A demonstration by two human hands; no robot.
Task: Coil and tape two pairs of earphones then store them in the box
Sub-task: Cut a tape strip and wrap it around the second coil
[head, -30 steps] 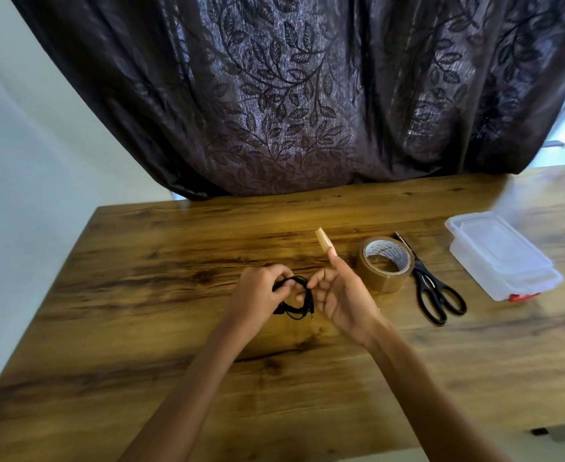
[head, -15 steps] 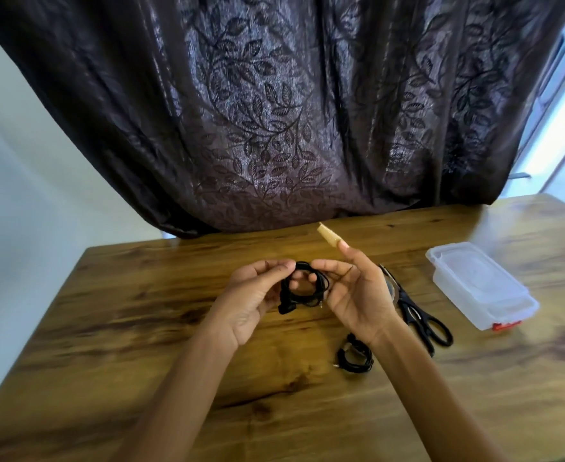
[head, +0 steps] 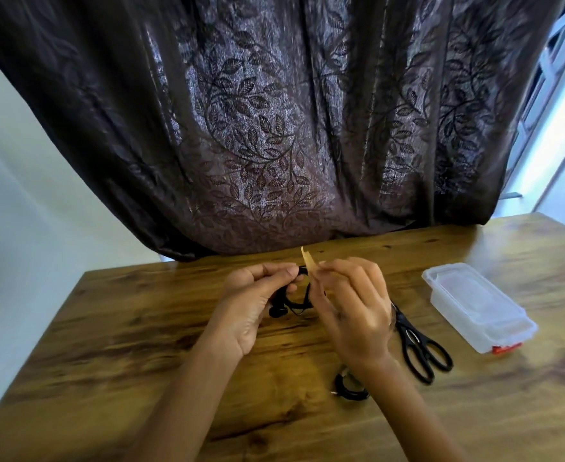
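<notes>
A coiled pair of black earphones (head: 294, 303) hangs above the wooden table, pinched at its top by my left hand (head: 253, 303). My right hand (head: 354, 311) pinches a short strip of brown tape (head: 308, 261) right against the coil's upper right side. A second black coil of earphones (head: 347, 386) lies on the table under my right wrist, partly hidden. The clear plastic box (head: 477, 306) with a red clip stands closed at the right.
Black scissors (head: 419, 346) lie between my right hand and the box. The tape roll is hidden behind my right hand. A dark leaf-patterned curtain (head: 274, 128) hangs along the table's far edge. Bare wood lies to the left and front.
My right hand has turned and closed in, bringing the tape strip onto the coil. The coil stays in my left hand. The camera has tilted up.
</notes>
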